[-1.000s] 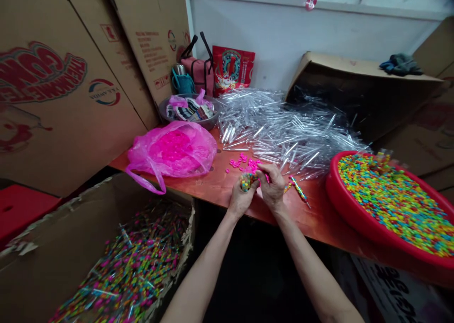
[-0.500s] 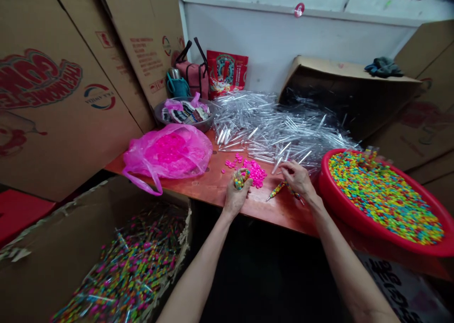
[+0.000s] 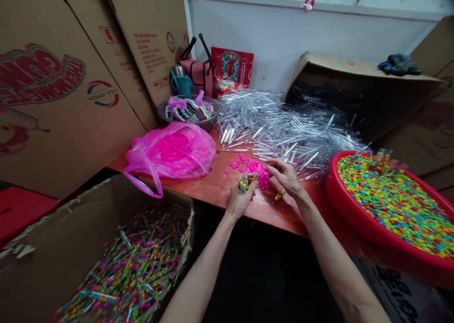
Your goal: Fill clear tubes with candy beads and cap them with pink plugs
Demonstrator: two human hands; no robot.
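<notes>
Logging: left hand (image 3: 241, 201) gripping narrow on bead-filled clear tube (image 3: 243, 183) above orange bench (image 3: 220, 187). Right hand (image 3: 285, 178) hovering open, fingers spread; pink beads (image 3: 261, 175) sitting at its 9 o'clock, short beaded tube (image 3: 280, 194) lying at 6 o'clock, red basin (image 3: 331, 183) of mixed beads standing at 3 o'clock.

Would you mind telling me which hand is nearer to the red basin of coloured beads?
Right. The right hand is a short way left of the red basin; the left hand, holding a bead-filled tube, is farther left.
</notes>
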